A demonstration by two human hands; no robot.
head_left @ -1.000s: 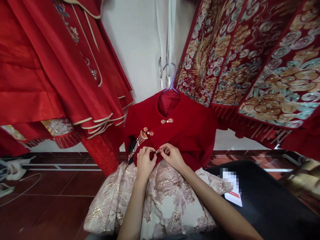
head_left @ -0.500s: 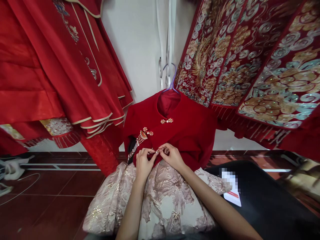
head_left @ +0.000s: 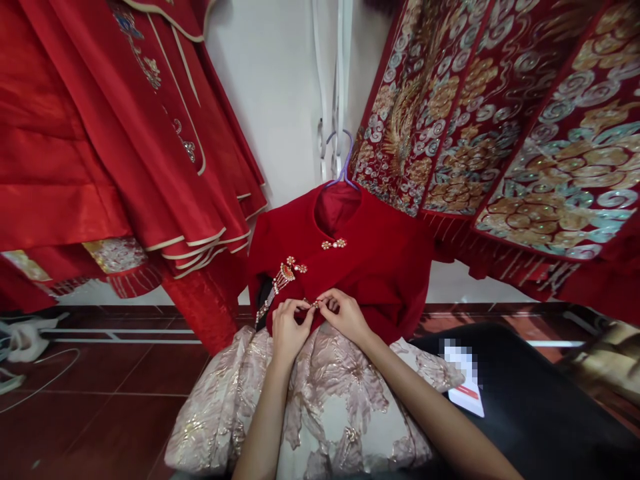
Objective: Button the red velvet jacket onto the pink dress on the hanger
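A red jacket (head_left: 370,253) hangs in front of me, its lower part reaching my lap. My left hand (head_left: 290,327) and my right hand (head_left: 346,313) meet at its front, thumbs and fingertips pinched together. Between them is a small beaded ornament (head_left: 315,305), mostly covered by the fingers. Higher up, a flower-shaped pearl clasp (head_left: 334,245) sits below the neckline. A tasselled beaded ornament (head_left: 285,275) hangs on the jacket's left side. Beneath both forearms lies pale floral brocade fabric (head_left: 340,400).
A purple hanger (head_left: 344,170) holds the jacket before a white wall (head_left: 260,87). Red garments (head_left: 165,133) hang at left, and an embroidered red garment (head_left: 480,127) at right. On a black surface (head_left: 540,400) at right lies a partly blurred white card (head_left: 467,399).
Both hands keep the same pinch at the jacket front, with hardly any movement. The background sits very slightly lower in view.
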